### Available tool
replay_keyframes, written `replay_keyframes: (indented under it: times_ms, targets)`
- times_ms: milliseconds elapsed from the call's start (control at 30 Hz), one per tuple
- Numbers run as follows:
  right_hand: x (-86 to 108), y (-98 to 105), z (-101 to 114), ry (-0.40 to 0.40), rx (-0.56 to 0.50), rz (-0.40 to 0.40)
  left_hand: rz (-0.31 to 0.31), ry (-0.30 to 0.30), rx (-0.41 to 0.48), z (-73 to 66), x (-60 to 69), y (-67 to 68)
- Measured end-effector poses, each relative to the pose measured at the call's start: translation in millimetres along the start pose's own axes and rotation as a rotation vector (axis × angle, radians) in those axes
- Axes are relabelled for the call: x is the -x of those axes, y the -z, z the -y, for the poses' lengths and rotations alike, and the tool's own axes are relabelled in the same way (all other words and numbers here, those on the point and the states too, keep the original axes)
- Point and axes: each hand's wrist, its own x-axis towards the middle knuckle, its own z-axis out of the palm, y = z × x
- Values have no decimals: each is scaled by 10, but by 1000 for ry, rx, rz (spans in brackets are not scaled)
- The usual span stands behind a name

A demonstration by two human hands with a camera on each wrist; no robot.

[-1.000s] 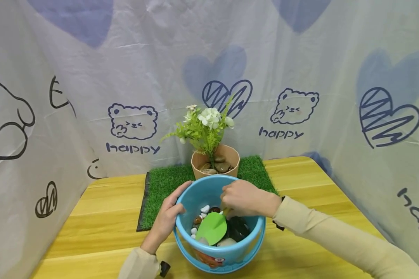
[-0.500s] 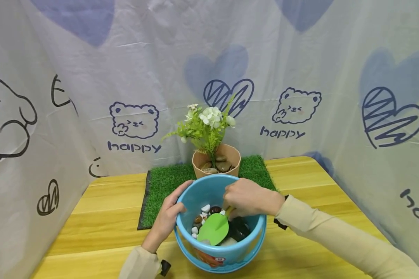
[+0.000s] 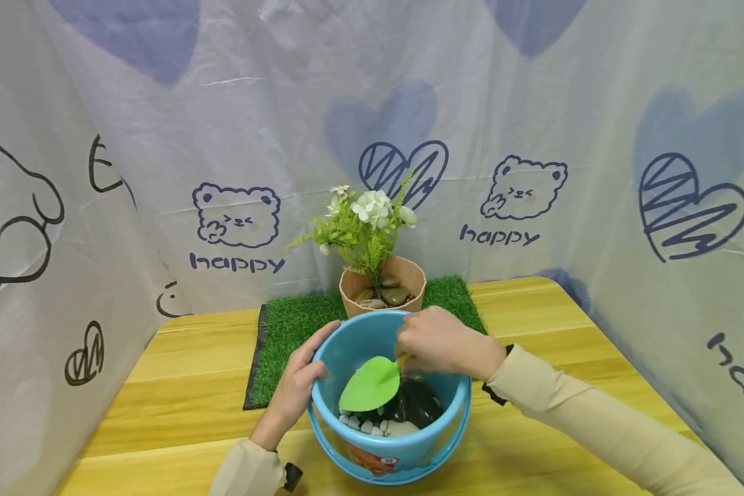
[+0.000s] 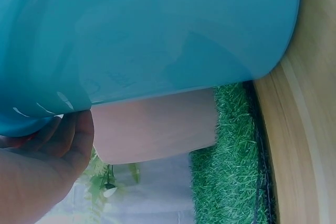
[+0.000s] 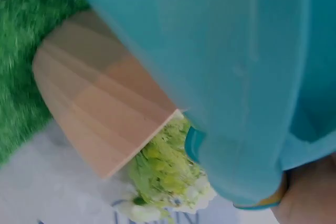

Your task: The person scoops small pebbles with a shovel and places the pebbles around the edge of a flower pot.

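Observation:
A light-blue bucket point(image 3: 424, 455) stands on the table near the person. My left hand point(image 3: 297, 386) grips its rim on the left, thumb over the edge and fingers along the outside, as the left wrist view also shows. Inside the bucket, my right hand point(image 3: 443, 344) holds a toy shovel by its yellow handle; the green blade point(image 3: 370, 386) is tilted above the stones. Small white pebbles point(image 3: 372, 426) and large black stones point(image 3: 420, 405) lie at the bottom. The blade hides part of them. In the right wrist view the bucket covers most of the right hand.
Behind the bucket, a peach flowerpot point(image 3: 381, 308) with white flowers point(image 3: 373, 210) and brown stones in it stands on a green turf mat point(image 3: 291, 344). The wood-grain table point(image 3: 186, 393) extends to both sides. A printed white curtain point(image 3: 310, 83) encloses the back and sides.
The shovel blade has risen and moved away from the bucket's near side, slightly leftward. More white pebbles and black stones now show beneath it. The left hand stays on the rim.

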Motion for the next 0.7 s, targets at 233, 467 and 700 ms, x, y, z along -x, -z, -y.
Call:
replay_keyframes:
  times_ms: [233, 467, 700]
  targets:
    - [-14, -31, 83, -33, 275, -59, -4, -5, -14, -11, -5, -10]
    - [-16, 9, 192, -61, 377, -61, -12, -7, -25, -15, -13, -4]
    - [-11, 93, 147, -128, 289, -75, -22, -3, -31, 9, -5, -4]
